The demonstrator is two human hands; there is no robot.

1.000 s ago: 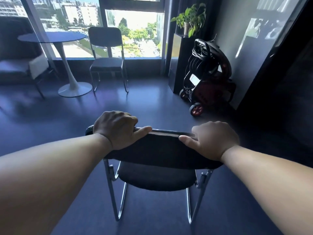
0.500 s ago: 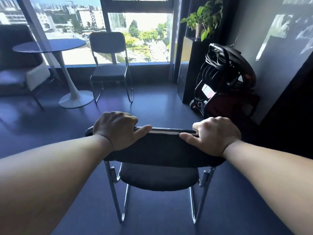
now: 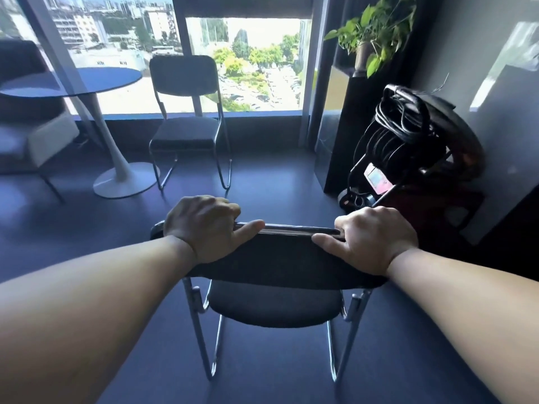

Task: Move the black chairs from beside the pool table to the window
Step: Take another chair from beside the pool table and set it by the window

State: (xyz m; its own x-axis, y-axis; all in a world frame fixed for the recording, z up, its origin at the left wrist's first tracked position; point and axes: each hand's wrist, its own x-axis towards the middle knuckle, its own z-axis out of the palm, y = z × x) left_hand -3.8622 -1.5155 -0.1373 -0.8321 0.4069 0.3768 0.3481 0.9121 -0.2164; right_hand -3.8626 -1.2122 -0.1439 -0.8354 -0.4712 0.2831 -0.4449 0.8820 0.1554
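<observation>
At the far left of the frame a dark armchair with a pale cushion sits partly cut off by the edge. Just right of it, in the upper left, a round table stands on a white pedestal foot before the window. Right of the table, upper centre, a black chair with chrome legs already stands at the glass, its back toward the pane.

Lower centre holds the carried chair — seen from behind, its backrest top gripped at both ends. The left hand covers the left end, fingers curled together over the far side of the rim, thumb laid along the top edge. The right hand clasps the right end the same way, fingers wrapped over and thumb pointing inward along the rim. Whether the chrome legs touch the dark floor cannot be told.

In the upper right a leafy potted plant sits on a dark cabinet — and below it, against the wall, a wheeled machine wound with black cable.
</observation>
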